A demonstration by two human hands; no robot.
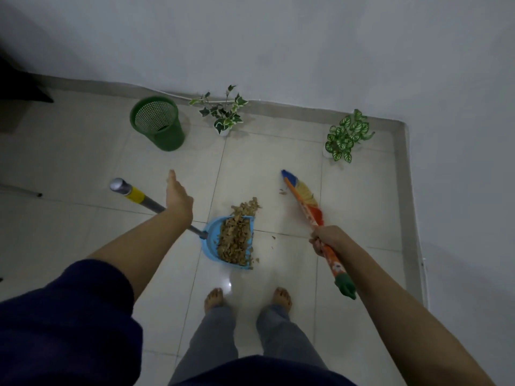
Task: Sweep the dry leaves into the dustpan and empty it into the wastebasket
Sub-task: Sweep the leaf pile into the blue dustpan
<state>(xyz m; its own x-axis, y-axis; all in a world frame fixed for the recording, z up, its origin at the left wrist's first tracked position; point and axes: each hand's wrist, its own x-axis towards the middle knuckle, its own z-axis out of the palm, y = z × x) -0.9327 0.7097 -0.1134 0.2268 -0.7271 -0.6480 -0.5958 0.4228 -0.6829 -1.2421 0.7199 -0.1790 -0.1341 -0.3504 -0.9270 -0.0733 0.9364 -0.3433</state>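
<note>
A blue dustpan (212, 235) lies on the tiled floor in front of my feet, filled with dry leaves (234, 240). More leaves (245, 208) are heaped just past its far edge. Its long grey handle (131, 192) slants up to the left. My left hand (178, 197) is stretched out above that handle with straight fingers and does not visibly hold it. My right hand (323, 240) grips the orange handle of a colourful broom (302, 199), whose bristles sit on the floor right of the leaves. A green mesh wastebasket (170, 137) stands at the back left.
Two small potted plants (223, 115) (345, 137) stand along the far wall. The walls meet in a corner at the right. A few stray leaf bits (282, 192) lie by the broom. Dark furniture (22, 87) is at the far left. My bare feet (214, 299) are behind the dustpan.
</note>
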